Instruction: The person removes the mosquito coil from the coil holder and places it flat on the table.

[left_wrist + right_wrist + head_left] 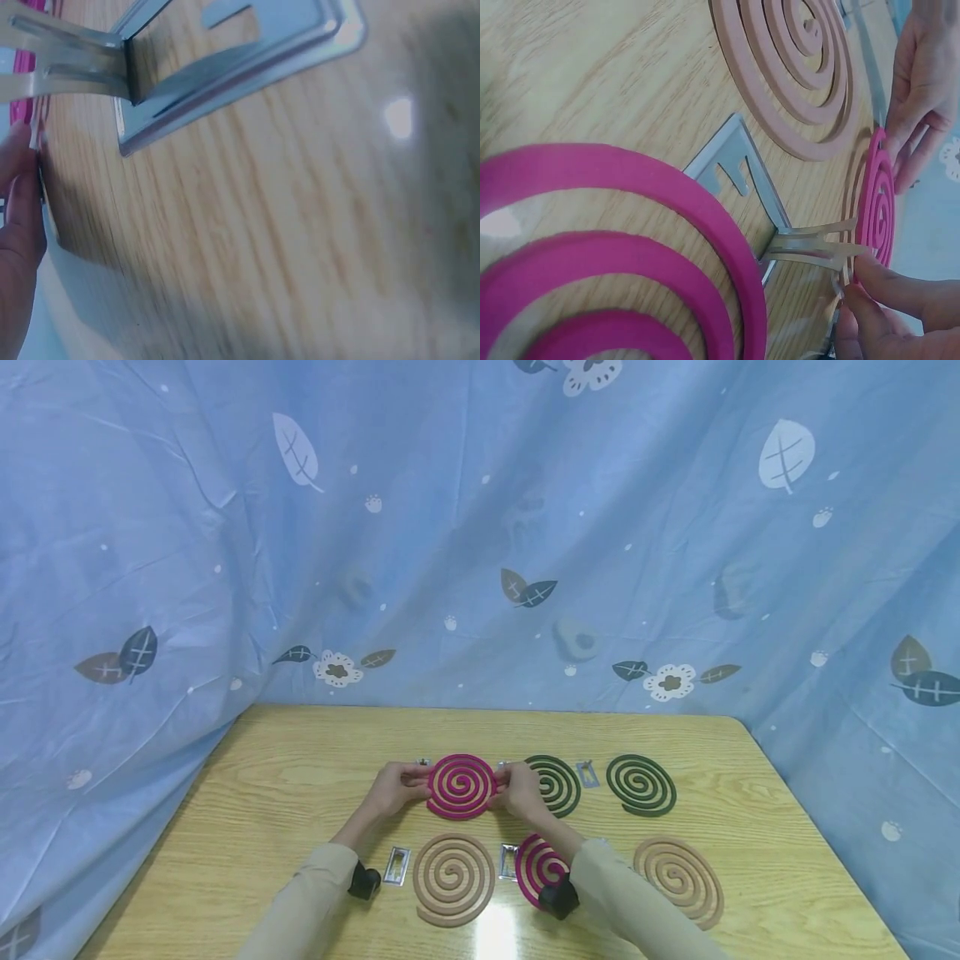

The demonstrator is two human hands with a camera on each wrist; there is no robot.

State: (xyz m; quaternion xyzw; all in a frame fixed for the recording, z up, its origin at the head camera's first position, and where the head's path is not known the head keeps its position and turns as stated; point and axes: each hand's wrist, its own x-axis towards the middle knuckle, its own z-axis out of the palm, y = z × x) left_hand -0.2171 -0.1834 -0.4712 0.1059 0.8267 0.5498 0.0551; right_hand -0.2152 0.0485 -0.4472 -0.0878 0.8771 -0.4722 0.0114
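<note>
In the head view a pink mosquito coil [462,782] is between my two hands in the back row. My left hand [392,787] pinches its left edge, and the fingers of my right hand [517,789] grip the opposite edge. The right wrist view shows this coil nearly edge-on, a thin shadow beside it on the wood; whether it touches the table I cannot tell. Metal coil stands lie close by, one with its prong bent up [810,244] near my right fingertips. Only part of my left hand [19,240] enters the left wrist view.
Two green coils [641,785] lie to the right in the back row. In front are a tan coil [453,871], a second pink coil [521,864] partly under my right forearm, and another tan coil [675,881]. Flat metal stands [389,866] sit among them. A blue curtain [450,527] hangs behind.
</note>
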